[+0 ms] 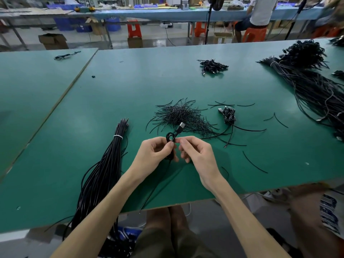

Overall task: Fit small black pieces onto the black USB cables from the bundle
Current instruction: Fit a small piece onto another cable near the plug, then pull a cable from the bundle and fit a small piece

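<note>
Above the green worktop (130,86), the left hand (155,153) and the right hand (195,151) pinch a coiled black USB cable (170,137); its metal plug (181,125) points up, the cable bundle (104,164) lying left.

Green table (130,86), tied cable bundle (104,164) laid left of the left hand (154,151), short black strands (178,114) heaped just beyond, coiled cables (228,114) placed beyond the right hand (197,153).

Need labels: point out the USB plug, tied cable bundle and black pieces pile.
USB plug (181,125), head view, metal shell.
tied cable bundle (110,159), head view, strands below tie.
black pieces pile (176,114), head view, middle.
</note>
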### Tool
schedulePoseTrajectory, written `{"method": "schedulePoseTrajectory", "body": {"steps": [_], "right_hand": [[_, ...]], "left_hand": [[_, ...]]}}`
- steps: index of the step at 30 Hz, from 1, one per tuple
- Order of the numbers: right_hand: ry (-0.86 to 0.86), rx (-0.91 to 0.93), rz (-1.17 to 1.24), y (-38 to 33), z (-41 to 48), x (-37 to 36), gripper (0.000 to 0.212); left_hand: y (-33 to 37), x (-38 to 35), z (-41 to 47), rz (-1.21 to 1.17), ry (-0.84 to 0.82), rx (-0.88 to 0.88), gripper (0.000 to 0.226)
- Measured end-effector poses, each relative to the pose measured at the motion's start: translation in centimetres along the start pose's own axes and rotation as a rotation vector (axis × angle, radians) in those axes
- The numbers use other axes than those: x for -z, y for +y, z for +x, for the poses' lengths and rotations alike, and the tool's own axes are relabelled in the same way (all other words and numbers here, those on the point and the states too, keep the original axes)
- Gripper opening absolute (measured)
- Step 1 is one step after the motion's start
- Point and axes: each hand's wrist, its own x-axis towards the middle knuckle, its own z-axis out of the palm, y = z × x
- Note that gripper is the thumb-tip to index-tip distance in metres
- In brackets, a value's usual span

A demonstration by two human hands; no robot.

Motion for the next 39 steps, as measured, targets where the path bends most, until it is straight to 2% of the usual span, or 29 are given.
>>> {"method": "schedulePoseTrajectory", "body": {"steps": [3,7,13,15,18,23,26,30,33,36,39], "right_hand": [[0.015,0.009,-0.022,0.0,0.0,0.0,0.019],[-0.006,-0.006,-0.031,0.0,0.0,-0.1,0.022],[-0.070,-0.010,-0.168,0.2,0.0,-0.4,0.018],[-0.068,-0.011,-0.169,0.1,0.0,-0.6,0.014],[-0.049,-0.022,-0.160,0.1,0.1,-0.7,0.010],[-0.033,-0.062,-0.145,0.4,0.2,-0.9,0.010],[-0.030,-0.024,-0.174,0.4,0.2,-0.8,0.018],[-0.016,0.005,-0.212,0.4,0.2,-0.7,0.018],[0.011,-0.002,-0.249,0.3,0.2,-0.4,0.035],[0.045,-0.020,-0.227,0.5,0.3,-0.2,0.040],[0.030,-0.030,-0.224,0.8,0.5,-0.3,0.039]], "left_hand": [[-0.1,0.2,0.2,-0.092,0.027,0.040,0.025],[0.1,0.7,0.5,-0.344,0.061,0.149,0.036],[-0.2,1.2,1.0,-0.503,0.021,0.278,0.033],[0.3,1.3,1.5,-0.462,-0.007,0.329,0.028],[1.8,1.4,3.6,-0.371,0.010,0.350,0.032],[5.6,-1.1,9.5,-0.081,-0.004,0.362,0.031],[6.9,-4.7,12.8,-0.071,-0.017,0.396,0.030],[6.4,-9.5,15.8,0.042,0.014,0.365,0.035],[5.4,-11.9,16.2,0.089,-0.006,0.369,0.039],[4.2,-12.6,15.9,0.097,-0.060,0.399,0.025],[3.7,-12.4,15.2,0.135,-0.085,0.374,0.042]]}}
